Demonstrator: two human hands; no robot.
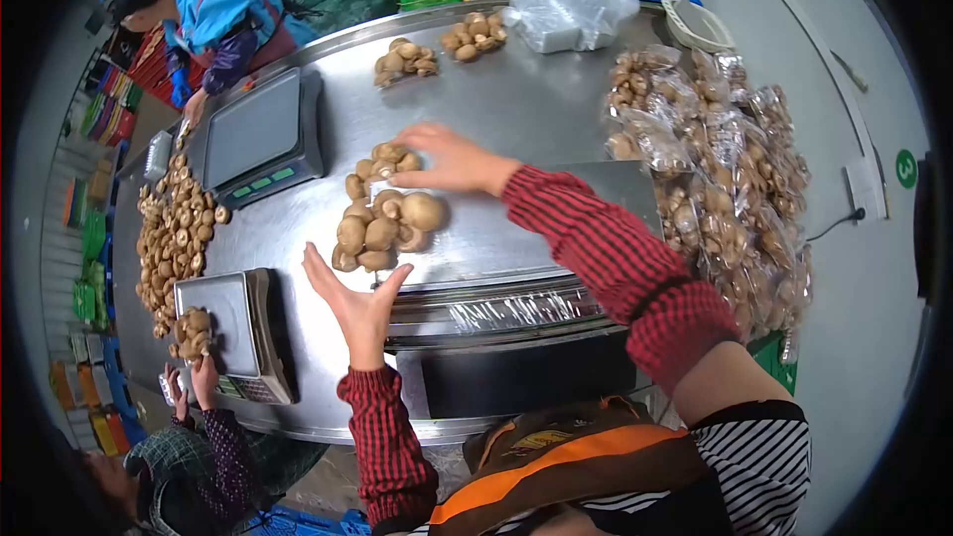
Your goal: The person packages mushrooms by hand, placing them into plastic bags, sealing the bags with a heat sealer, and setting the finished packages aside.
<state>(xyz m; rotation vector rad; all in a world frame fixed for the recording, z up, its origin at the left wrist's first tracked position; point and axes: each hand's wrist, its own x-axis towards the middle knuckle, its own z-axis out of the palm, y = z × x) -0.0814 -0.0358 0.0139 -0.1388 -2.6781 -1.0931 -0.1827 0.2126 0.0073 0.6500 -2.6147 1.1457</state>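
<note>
Two small heaps of brown shiitake mushrooms lie in front of me on the steel table (476, 109). My right hand (452, 159) reaches over the far heap of mushrooms (365, 171), thumb and fingers apart around its right edge; whether it touches them is hard to tell. Just below is the nearer heap of mushrooms (380, 233), with larger caps. At its front left side is my left hand (359, 303), palm up, thumb and fingers spread, holding nothing. A strip of film wrap (521, 311) runs along the wrapping machine's front slot.
Bagged mushrooms (735, 189) are piled at right. Two more heaps (405, 62) and plastic bags (576, 10) lie at the back. Two scales (256, 129) (223, 313) and loose mushrooms (174, 233) are at left. One co-worker's hand (204, 377) holds mushrooms over the near scale; another person leans in behind.
</note>
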